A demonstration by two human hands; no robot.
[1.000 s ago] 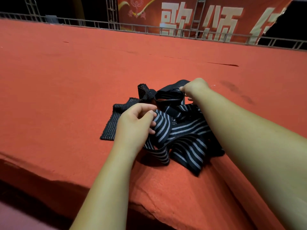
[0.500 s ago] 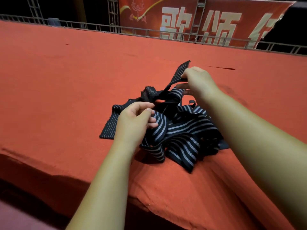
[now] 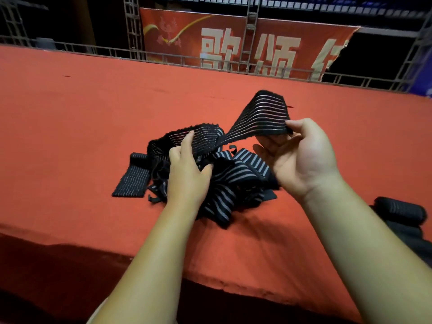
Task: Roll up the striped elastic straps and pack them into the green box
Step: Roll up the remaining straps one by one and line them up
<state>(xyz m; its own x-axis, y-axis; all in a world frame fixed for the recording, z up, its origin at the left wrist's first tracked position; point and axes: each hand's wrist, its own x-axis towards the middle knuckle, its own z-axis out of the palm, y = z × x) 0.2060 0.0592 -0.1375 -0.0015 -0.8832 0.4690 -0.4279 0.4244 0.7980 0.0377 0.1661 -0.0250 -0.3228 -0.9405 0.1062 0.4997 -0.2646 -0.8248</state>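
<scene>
A tangled heap of black elastic straps with grey stripes [image 3: 236, 178] lies on the red cloth surface [image 3: 81, 141]. My right hand [image 3: 301, 157] pinches the free end of one strap [image 3: 261, 118] between thumb and fingers and holds it lifted above the heap. My left hand [image 3: 189, 174] grips the same strap lower down, where it twists into the pile. Rolled-up straps [image 3: 399, 210] lie at the right edge. No green box is in view.
The red surface ends in a near edge [image 3: 140, 256] just below the heap, with dark space under it. A metal railing [image 3: 210, 64] and a red banner with large characters [image 3: 245, 45] stand along the far side.
My right hand has pulled one strap end up and to the right, out of the heap, and turned palm up. My left hand has shifted up onto that same strap.
</scene>
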